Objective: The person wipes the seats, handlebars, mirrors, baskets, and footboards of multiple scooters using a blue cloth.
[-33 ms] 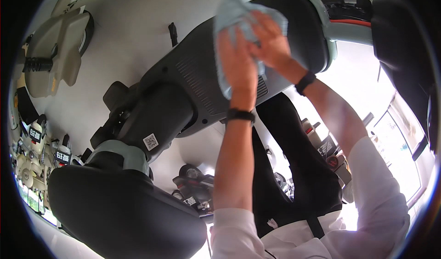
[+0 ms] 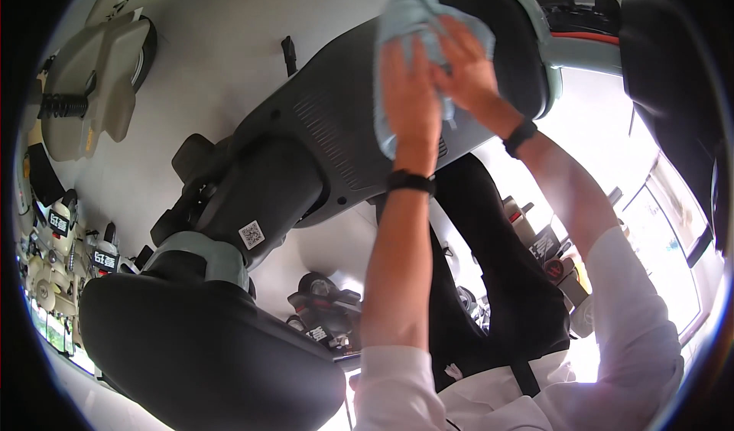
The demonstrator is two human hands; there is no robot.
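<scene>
A pale blue cloth (image 2: 397, 18) lies over the dark grey, vented footboard (image 2: 336, 117) of a scooter. My left hand (image 2: 413, 94) presses flat on the cloth, its fingers stretched toward the far edge. Beside it, my right hand (image 2: 466, 68) also lies on the cloth with spread fingers. The two hands nearly meet at the thumbs. Both palms are hidden against the cloth, and the left fingers are slightly blurred. Dark bands circle both wrists.
The scooter's black seat (image 2: 206, 347) fills the lower left; another dark padded part (image 2: 665, 64) stands at the far right. A kickstand-like black piece (image 2: 289, 55) juts out beyond the footboard. Beige scooter parts (image 2: 92, 94) are at the upper left. Several other scooters stand around on the pale floor.
Both hands and the cloth have slid a little to the right along the footboard. The scooter has not visibly moved.
</scene>
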